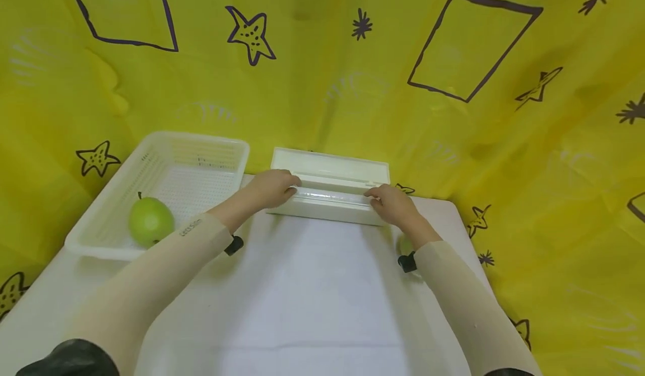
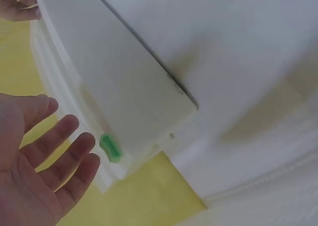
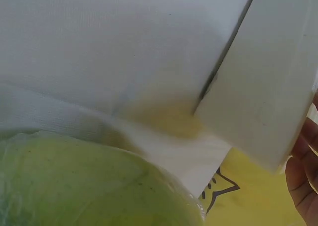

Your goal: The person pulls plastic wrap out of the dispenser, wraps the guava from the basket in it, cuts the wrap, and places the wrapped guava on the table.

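A white cling film dispenser (image 1: 327, 211) lies across the far part of the table, its lid (image 1: 330, 166) raised. Shiny clear cling film (image 1: 332, 196) stretches along its opening between both hands. At the left end, my left hand (image 1: 272, 188) pinches the film with thumb and forefinger; its other fingers (image 2: 82, 151) spread loosely in the left wrist view. My right hand (image 1: 395, 203) pinches the film near the right end, fingers bent. Just below the right wrist sits a green fruit wrapped in film (image 3: 94, 181), mostly hidden by the arm in the head view.
To the left stands a white plastic basket (image 1: 85, 247) with a green pear (image 1: 150, 222) inside. A green piece (image 2: 110, 147) shows at the dispenser's end. White cloth (image 1: 312, 297) covers the table, and a yellow patterned curtain (image 1: 312, 85) hangs close behind.
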